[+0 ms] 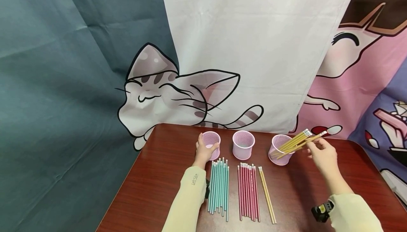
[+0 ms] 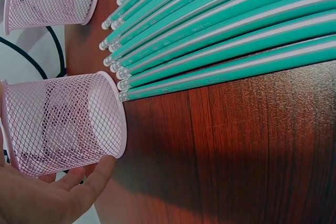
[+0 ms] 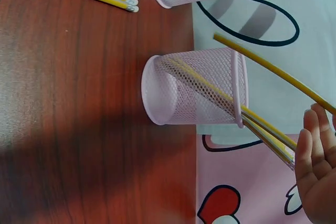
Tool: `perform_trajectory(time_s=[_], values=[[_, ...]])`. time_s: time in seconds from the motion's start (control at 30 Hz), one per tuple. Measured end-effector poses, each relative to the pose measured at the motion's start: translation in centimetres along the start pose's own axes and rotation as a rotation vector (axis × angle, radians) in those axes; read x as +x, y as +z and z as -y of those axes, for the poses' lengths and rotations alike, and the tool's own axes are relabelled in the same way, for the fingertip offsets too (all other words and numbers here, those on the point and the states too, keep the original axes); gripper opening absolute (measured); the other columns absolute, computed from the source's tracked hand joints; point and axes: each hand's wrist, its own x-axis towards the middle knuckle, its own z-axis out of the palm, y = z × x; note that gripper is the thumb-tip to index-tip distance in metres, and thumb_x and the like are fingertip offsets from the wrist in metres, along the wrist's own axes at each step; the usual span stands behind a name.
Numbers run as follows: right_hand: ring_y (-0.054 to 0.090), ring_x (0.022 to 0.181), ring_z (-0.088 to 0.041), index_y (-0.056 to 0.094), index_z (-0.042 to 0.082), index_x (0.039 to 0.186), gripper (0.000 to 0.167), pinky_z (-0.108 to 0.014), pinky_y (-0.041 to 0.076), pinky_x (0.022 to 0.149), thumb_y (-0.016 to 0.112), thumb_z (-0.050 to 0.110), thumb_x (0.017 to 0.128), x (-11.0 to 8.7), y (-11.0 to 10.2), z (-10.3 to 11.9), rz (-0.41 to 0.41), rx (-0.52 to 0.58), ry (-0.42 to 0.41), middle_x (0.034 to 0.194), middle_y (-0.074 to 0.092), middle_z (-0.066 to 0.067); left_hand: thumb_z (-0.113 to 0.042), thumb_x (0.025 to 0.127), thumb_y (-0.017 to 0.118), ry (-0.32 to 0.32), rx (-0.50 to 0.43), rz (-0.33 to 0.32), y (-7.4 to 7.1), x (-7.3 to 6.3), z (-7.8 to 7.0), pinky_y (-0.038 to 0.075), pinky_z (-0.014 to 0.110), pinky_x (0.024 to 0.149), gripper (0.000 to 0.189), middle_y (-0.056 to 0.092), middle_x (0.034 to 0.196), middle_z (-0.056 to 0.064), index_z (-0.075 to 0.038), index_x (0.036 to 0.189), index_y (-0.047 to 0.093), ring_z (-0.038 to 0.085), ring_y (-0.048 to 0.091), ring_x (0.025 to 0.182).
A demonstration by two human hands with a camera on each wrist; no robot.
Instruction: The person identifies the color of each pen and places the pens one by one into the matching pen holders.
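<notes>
A yellow pencil (image 1: 318, 136) is pinched in my right hand (image 1: 323, 155), slanting down leftward. In the right wrist view its far end is beside the rim of the right pink mesh pencil cup (image 3: 189, 109). Several yellow pencils (image 1: 294, 142) lean in that cup, eraser ends sticking out to the right. My left hand (image 1: 202, 153) grips the left pink mesh cup (image 2: 63, 121), thumb across its near side and fingers on its left. That cup has no pencils in it. Just in front of it lies a row of teal pencils (image 1: 218, 187), eraser ends toward the cup.
Between the two cups stands a third pink mesh cup (image 1: 243, 150). Dark pink pencils (image 1: 248, 193) lie in a row before it, and yellow pencils (image 1: 267, 195) lie to their right. A printed curtain (image 1: 254, 48) hangs behind the dark wooden table (image 1: 136, 196).
</notes>
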Motion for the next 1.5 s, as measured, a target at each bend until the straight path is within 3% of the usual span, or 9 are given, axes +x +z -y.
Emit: perform_trajectory(time_s=[0.13, 0.4, 0.57, 0.93, 1.13, 1.33, 1.4, 1.43, 1.5], values=[[0.06, 0.051, 0.0, 0.056, 0.009, 0.093, 0.006, -0.017, 0.046, 0.044, 0.054, 0.012, 0.089, -0.1, -0.2, 0.4, -0.065, 0.046, 0.017, 0.064, 0.064, 0.019, -0.03, 0.076, 0.076, 0.004, 0.004, -0.003, -0.1, -0.2, -0.2, 0.036, 0.052, 0.096, 0.09, 0.031, 0.137, 0.025, -0.015, 0.146, 0.021, 0.043, 0.043, 0.116], [0.058, 0.046, 0.001, 0.046, 0.015, 0.09, 0.013, -0.014, 0.044, 0.043, 0.05, 0.002, 0.087, -0.1, -0.1, 1.8, -0.193, 0.113, 0.176, 0.06, 0.062, 0.019, -0.03, 0.077, 0.075, 0.005, 0.004, 0.001, -0.1, -0.2, -0.3, 0.035, 0.052, 0.096, 0.089, 0.03, 0.137, 0.025, -0.015, 0.146, 0.021, 0.044, 0.042, 0.117], [0.06, 0.048, -0.004, 0.048, 0.012, 0.093, 0.015, -0.014, 0.045, 0.044, 0.05, -0.002, 0.086, -0.1, 0.1, 1.9, -0.278, 0.251, 0.122, 0.065, 0.067, 0.011, -0.03, 0.077, 0.075, 0.003, 0.005, 0.004, -0.1, -0.1, -0.2, 0.035, 0.052, 0.097, 0.09, 0.03, 0.137, 0.025, -0.015, 0.146, 0.02, 0.043, 0.042, 0.117], [0.061, 0.05, -0.008, 0.048, 0.007, 0.096, 0.016, -0.016, 0.046, 0.046, 0.051, -0.005, 0.085, -0.3, 0.1, 2.1, -0.316, 0.406, 0.087, 0.07, 0.07, 0.003, -0.031, 0.076, 0.076, 0.002, 0.009, -0.004, -0.1, -0.1, -0.3, 0.035, 0.052, 0.096, 0.09, 0.03, 0.137, 0.026, -0.015, 0.146, 0.021, 0.044, 0.042, 0.116], [0.063, 0.052, -0.009, 0.048, 0.008, 0.098, 0.015, -0.017, 0.047, 0.046, 0.052, -0.002, 0.088, -0.3, 0.2, 2.3, -0.292, 0.41, 0.101, 0.072, 0.07, 0.003, -0.032, 0.076, 0.076, 0.003, 0.014, -0.003, -0.1, 0.0, -0.2, 0.036, 0.052, 0.096, 0.09, 0.031, 0.137, 0.025, -0.016, 0.146, 0.021, 0.044, 0.043, 0.116], [0.063, 0.052, -0.007, 0.047, 0.006, 0.098, 0.01, -0.017, 0.048, 0.045, 0.051, 0.001, 0.09, -0.9, 0.5, 2.2, -0.178, 0.359, 0.183, 0.07, 0.068, 0.01, -0.032, 0.076, 0.076, -0.002, 0.006, 0.001, 0.0, 0.0, 0.0, 0.036, 0.052, 0.096, 0.09, 0.031, 0.137, 0.024, -0.017, 0.146, 0.02, 0.044, 0.042, 0.117], [0.064, 0.053, -0.007, 0.05, 0.001, 0.099, 0.009, -0.019, 0.048, 0.045, 0.053, 0.003, 0.091, -0.8, 0.5, 1.1, -0.138, 0.342, 0.167, 0.07, 0.068, 0.011, -0.032, 0.076, 0.076, -0.001, 0.002, 0.0, 0.0, -0.1, 0.0, 0.036, 0.053, 0.095, 0.09, 0.03, 0.137, 0.025, -0.017, 0.146, 0.021, 0.044, 0.042, 0.117], [0.065, 0.055, -0.008, 0.053, -0.001, 0.099, 0.01, -0.02, 0.05, 0.047, 0.054, 0.005, 0.091, 0.2, 0.1, -1.8, -0.092, 0.374, 0.14, 0.072, 0.069, 0.008, -0.032, 0.076, 0.076, -0.002, 0.001, 0.0, 0.0, -0.1, 0.0, 0.036, 0.053, 0.096, 0.09, 0.03, 0.137, 0.024, -0.017, 0.146, 0.021, 0.043, 0.042, 0.117], [0.064, 0.054, -0.009, 0.057, -0.002, 0.097, 0.016, -0.02, 0.049, 0.047, 0.059, 0.012, 0.09, 0.5, -0.1, -3.3, -0.082, 0.282, 0.122, 0.069, 0.068, 0.007, -0.031, 0.076, 0.076, -0.002, -0.001, 0.0, 0.0, -0.1, 0.0, 0.036, 0.053, 0.096, 0.09, 0.03, 0.137, 0.024, -0.017, 0.146, 0.021, 0.043, 0.042, 0.117]])
